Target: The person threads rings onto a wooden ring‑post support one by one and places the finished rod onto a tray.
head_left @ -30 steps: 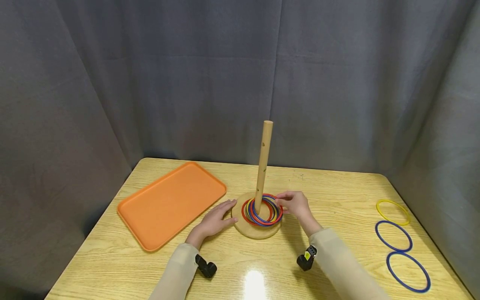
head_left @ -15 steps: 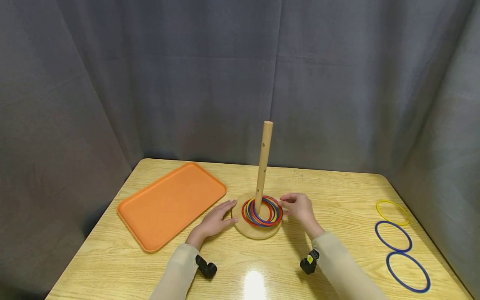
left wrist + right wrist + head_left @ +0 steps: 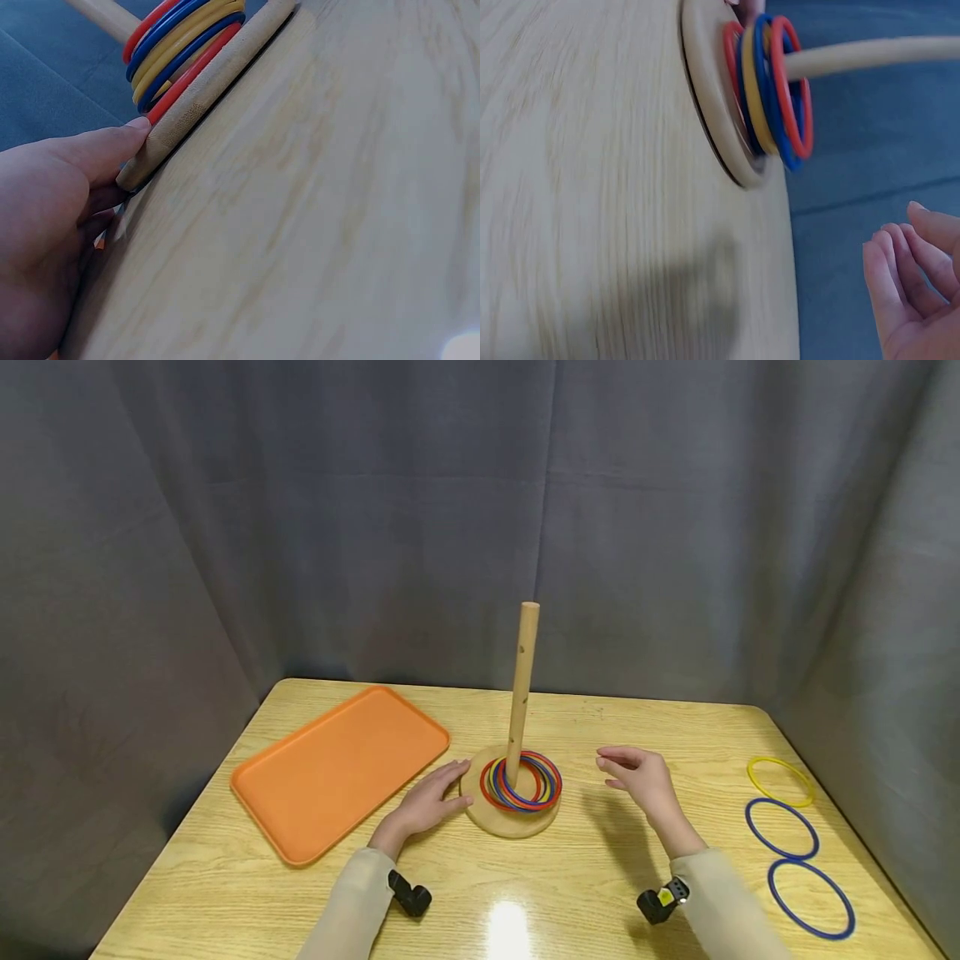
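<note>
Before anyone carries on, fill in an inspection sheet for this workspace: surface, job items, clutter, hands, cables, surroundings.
Surface: table with a wood-grain top.
Job items: upright wooden post on a round base; stacked rings in red, blue and yellow lie around the post. A yellow ring and two blue rings lie on the table at the right.
Clutter: orange tray lying at the left; its purpose is not shown.
Left hand: touches the edge of the base.
Right hand: apart from the stacked rings, fingers bent, holding nothing.
Cables: nothing seen.
Surroundings: gray curtains behind and at both sides.
</note>
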`<state>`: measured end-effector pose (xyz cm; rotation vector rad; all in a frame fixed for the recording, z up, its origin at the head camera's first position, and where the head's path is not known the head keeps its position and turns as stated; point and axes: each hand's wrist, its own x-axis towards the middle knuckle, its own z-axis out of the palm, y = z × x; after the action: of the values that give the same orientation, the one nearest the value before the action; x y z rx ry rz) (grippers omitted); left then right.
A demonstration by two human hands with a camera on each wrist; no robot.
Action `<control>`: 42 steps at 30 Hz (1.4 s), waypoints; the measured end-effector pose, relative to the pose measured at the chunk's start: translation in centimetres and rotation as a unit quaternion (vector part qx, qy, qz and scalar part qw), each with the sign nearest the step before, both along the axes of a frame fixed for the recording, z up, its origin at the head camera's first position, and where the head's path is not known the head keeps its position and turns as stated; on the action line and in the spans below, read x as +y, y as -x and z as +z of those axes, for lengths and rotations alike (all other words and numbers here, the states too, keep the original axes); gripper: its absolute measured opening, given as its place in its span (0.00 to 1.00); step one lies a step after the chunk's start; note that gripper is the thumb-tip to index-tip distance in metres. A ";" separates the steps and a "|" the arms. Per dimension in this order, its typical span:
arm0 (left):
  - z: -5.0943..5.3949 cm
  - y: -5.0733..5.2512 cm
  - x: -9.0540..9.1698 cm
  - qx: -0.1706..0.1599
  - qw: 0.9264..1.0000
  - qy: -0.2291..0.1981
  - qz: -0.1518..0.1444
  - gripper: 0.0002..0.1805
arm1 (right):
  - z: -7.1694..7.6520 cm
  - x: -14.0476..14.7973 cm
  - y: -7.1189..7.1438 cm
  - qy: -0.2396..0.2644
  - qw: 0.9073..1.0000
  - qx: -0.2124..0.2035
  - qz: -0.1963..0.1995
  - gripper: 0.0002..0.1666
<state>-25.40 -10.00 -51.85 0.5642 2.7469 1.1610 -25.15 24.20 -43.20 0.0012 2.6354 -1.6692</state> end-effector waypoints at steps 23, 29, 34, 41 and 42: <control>-0.5 0.0 -0.2 0.001 1.000 -0.005 0.003 0.36 | 0.7 11.8 -5.7 -0.054 0.998 0.008 -0.026 0.35; -0.5 0.0 -0.2 0.000 1.000 -0.007 -0.002 0.36 | -0.2 15.6 -7.0 -0.070 0.997 0.002 -0.039 0.32; -0.5 0.1 -0.2 0.000 1.000 -0.003 0.000 0.36 | -0.7 18.2 -7.8 -0.098 0.994 -0.002 -0.053 0.22; -0.5 0.1 -0.3 0.001 1.000 -0.002 0.000 0.36 | -0.6 20.4 -8.6 -0.196 0.977 -0.031 -0.074 0.35; -0.5 0.1 -0.3 0.001 1.000 -0.002 -0.001 0.36 | -0.6 20.6 -8.7 -0.194 0.977 -0.037 -0.075 0.36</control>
<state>-25.52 -10.26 -52.34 0.5675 2.7463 1.1655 -16.44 44.83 -43.78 0.2684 2.9164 -1.1281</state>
